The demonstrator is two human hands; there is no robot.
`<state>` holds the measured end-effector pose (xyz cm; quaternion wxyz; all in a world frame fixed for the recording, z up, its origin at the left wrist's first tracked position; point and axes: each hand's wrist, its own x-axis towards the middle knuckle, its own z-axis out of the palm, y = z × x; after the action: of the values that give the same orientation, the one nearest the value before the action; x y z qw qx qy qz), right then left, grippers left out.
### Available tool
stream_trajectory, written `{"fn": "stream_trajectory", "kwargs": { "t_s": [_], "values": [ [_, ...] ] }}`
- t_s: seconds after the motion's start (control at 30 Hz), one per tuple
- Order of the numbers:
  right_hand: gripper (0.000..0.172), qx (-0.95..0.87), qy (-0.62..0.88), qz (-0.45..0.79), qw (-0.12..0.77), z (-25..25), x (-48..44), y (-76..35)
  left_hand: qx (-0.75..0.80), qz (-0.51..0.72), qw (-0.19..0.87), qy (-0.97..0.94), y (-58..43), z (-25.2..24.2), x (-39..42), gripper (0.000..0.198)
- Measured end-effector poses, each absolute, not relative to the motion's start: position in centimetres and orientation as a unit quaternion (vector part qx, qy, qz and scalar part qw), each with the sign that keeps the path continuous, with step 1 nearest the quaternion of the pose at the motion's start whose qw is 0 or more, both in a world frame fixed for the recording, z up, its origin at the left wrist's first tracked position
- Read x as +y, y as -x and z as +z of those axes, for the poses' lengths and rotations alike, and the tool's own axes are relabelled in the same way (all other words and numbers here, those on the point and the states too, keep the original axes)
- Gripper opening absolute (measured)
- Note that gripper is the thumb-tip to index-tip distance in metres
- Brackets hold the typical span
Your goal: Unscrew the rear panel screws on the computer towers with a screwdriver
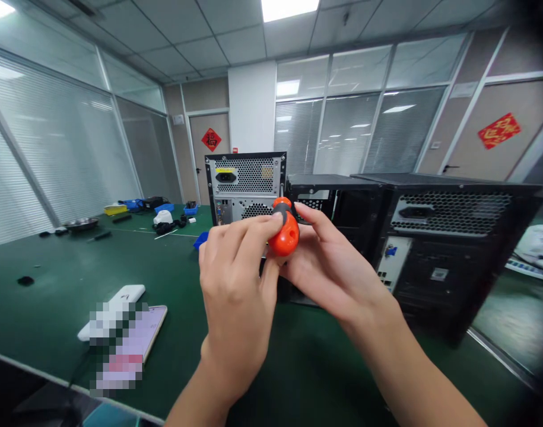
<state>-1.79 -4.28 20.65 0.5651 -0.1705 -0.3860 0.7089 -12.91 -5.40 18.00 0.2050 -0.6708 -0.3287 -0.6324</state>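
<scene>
A stubby screwdriver (284,233) with a round orange and black handle is held up in front of me, in mid view. My left hand (238,284) has its fingers curled over the handle from the left. My right hand (331,261) grips the handle from the right, with a finger laid along its top. The blade is hidden behind my hands. Just behind the hands stands a silver-backed computer case (247,184), with two black computer cases (449,237) to its right.
On the green table (53,279), a phone (140,338) and a white power bank (120,299) lie at the near left. Blue bins (164,207), a yellow tray (115,209), a metal bowl (81,223) and small tools sit far left. Glass partition walls surround the room.
</scene>
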Motion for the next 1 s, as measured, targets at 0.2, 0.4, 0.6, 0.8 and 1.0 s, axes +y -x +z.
{"fn": "stream_trajectory", "kwargs": {
  "t_s": [0.2,0.4,0.6,0.8,1.0],
  "values": [
    [0.022,-0.410,0.182,0.691,0.567,20.58,-4.17,1.97,-0.329,-0.633,0.210,0.668,13.05,18.05,-5.49,0.029],
    [0.020,-0.428,0.178,0.682,0.566,20.48,-4.05,1.93,-0.323,-0.633,0.227,0.666,13.01,18.01,-5.36,0.030],
    [0.015,-0.396,0.153,0.692,0.584,20.80,-4.14,1.99,-0.307,-0.618,0.246,0.681,12.92,18.07,-5.33,0.031],
    [0.015,-0.368,0.174,0.699,0.588,20.93,-4.07,1.93,-0.306,-0.604,0.246,0.694,13.00,18.10,-5.36,0.031],
    [0.012,-0.381,0.165,0.705,0.575,20.57,-3.77,1.64,-0.310,-0.591,0.254,0.700,13.35,18.16,-5.32,0.033]
  ]
}}
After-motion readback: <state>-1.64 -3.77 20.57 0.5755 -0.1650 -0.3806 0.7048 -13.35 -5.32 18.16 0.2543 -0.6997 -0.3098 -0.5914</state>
